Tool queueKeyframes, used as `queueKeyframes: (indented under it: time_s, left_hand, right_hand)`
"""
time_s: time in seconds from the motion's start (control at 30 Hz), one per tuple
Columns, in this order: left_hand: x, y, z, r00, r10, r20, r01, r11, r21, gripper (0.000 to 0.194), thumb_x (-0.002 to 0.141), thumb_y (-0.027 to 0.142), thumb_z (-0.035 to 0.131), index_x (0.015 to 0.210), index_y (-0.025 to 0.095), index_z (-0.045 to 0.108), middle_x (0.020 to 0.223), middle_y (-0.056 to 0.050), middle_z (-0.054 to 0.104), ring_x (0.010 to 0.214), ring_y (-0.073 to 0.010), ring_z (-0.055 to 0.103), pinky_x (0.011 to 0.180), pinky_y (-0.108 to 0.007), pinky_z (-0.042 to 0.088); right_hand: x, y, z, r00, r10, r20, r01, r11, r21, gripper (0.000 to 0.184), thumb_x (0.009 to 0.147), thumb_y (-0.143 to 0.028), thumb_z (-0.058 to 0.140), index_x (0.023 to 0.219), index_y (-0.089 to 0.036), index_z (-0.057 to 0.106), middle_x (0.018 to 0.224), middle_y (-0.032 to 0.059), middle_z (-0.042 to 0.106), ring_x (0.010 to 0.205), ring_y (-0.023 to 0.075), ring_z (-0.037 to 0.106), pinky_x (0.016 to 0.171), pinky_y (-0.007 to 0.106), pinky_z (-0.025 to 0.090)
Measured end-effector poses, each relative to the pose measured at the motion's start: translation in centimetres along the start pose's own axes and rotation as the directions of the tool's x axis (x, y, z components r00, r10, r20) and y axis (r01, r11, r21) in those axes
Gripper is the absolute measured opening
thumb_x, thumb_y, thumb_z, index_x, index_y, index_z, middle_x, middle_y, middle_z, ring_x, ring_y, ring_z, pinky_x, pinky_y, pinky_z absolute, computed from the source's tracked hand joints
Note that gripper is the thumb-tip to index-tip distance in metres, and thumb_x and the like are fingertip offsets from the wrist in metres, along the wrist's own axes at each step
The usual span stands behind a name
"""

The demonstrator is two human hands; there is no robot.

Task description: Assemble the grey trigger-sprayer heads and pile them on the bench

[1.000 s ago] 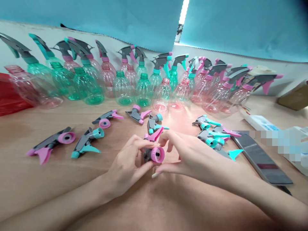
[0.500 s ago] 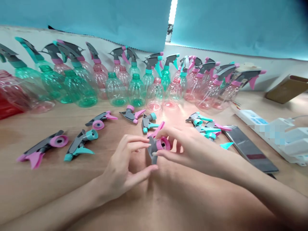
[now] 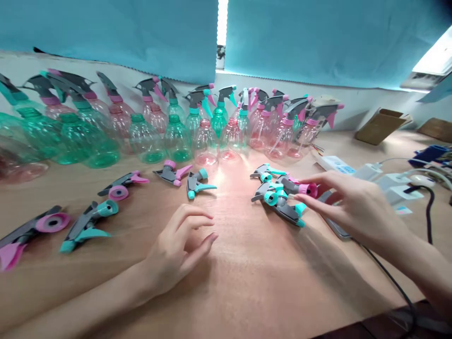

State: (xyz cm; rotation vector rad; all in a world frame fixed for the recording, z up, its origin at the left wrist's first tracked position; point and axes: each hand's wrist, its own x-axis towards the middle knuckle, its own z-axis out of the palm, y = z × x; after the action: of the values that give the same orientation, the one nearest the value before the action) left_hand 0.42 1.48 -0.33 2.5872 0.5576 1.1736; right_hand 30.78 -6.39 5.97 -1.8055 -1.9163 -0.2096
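My right hand (image 3: 353,207) reaches over the small group of trigger spray heads at the right, thumb and fingers closed around the pink collar of a grey spray head (image 3: 309,189). Beside and below it lie teal-and-grey spray heads (image 3: 266,194), close together. My left hand (image 3: 185,238) hovers over the table at centre, fingers curled and apart from the thumb, holding nothing. A teal spray head (image 3: 197,182) lies just beyond its fingertips. Further left, pink and teal spray heads (image 3: 88,223) lie spread out.
Clear pink and green bottles (image 3: 176,141), several topped with spray heads, stand along the wall. At the right are a white power strip (image 3: 337,165) with plugs and cables, a brown box (image 3: 379,126) and a dark flat object (image 3: 337,228) partly under my right hand.
The view has turned right. My left hand has come away from the pink-collared spray head. My right hand has moved from the centre to the group at the right.
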Motion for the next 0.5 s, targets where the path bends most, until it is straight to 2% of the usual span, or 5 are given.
queueKeyframes:
  time_s: [0.13, 0.23, 0.33, 0.4, 0.5]
  left_hand:
    - [1.1, 0.8, 1.9, 0.998, 0.063, 0.028, -0.062, 0.997, -0.051, 0.017, 0.085, 0.008, 0.054, 0.1, 0.017, 0.053, 0.095, -0.006, 0.057, 0.09, -0.0158, 0.057, 0.077, -0.028, 0.051]
    - [2.1, 1.3, 3.3, 0.994, 0.1, 0.04, -0.097, 0.992, -0.075, 0.016, 0.085, 0.009, 0.053, 0.099, 0.017, 0.054, 0.095, -0.007, 0.058, 0.088, -0.0156, 0.057, 0.076, -0.028, 0.052]
    - [3.2, 1.3, 4.5, 0.993, 0.102, 0.06, -0.098, 0.993, -0.059, 0.014, 0.085, 0.009, 0.054, 0.097, 0.017, 0.053, 0.094, -0.006, 0.057, 0.086, -0.0153, 0.057, 0.074, -0.028, 0.052]
    - [3.9, 1.2, 5.2, 0.994, 0.095, 0.062, -0.092, 0.994, -0.052, 0.013, 0.085, 0.01, 0.054, 0.096, 0.017, 0.053, 0.094, -0.006, 0.057, 0.087, -0.0158, 0.057, 0.075, -0.029, 0.051]
    - [4.7, 0.9, 6.1, 0.994, 0.076, 0.076, -0.073, 0.996, -0.042, 0.012, 0.086, 0.012, 0.053, 0.097, 0.017, 0.053, 0.096, -0.006, 0.057, 0.09, -0.017, 0.057, 0.077, -0.032, 0.052]
  right_hand:
    - [-3.3, -0.6, 0.4, 0.997, -0.032, -0.071, 0.03, 0.999, -0.021, 0.025, 0.084, -0.04, 0.058, 0.101, -0.022, 0.061, 0.09, 0.0028, 0.062, 0.05, 0.009, 0.055, 0.049, 0.025, 0.045]
    - [-5.7, -1.8, 0.9, 0.991, -0.096, -0.092, 0.092, 0.994, -0.052, 0.021, 0.084, -0.032, 0.059, 0.103, -0.023, 0.06, 0.085, 0.002, 0.061, 0.061, 0.0122, 0.059, 0.052, 0.024, 0.046]
    - [-6.8, -3.0, 2.0, 0.993, -0.115, 0.039, 0.118, 0.987, -0.105, 0.02, 0.084, -0.028, 0.058, 0.103, -0.023, 0.061, 0.086, 0.003, 0.06, 0.066, 0.0143, 0.058, 0.052, 0.025, 0.045]
    - [-6.8, -3.5, 2.8, 0.992, -0.081, 0.101, 0.096, 0.982, -0.16, 0.016, 0.082, -0.03, 0.061, 0.095, -0.021, 0.062, 0.086, 0.0045, 0.058, 0.068, 0.0169, 0.058, 0.048, 0.026, 0.042]
    - [-5.9, -3.6, 3.8, 0.99, -0.048, 0.131, 0.077, 0.972, -0.223, 0.016, 0.081, -0.034, 0.062, 0.087, -0.019, 0.06, 0.088, 0.0066, 0.057, 0.072, 0.0197, 0.057, 0.046, 0.026, 0.04]
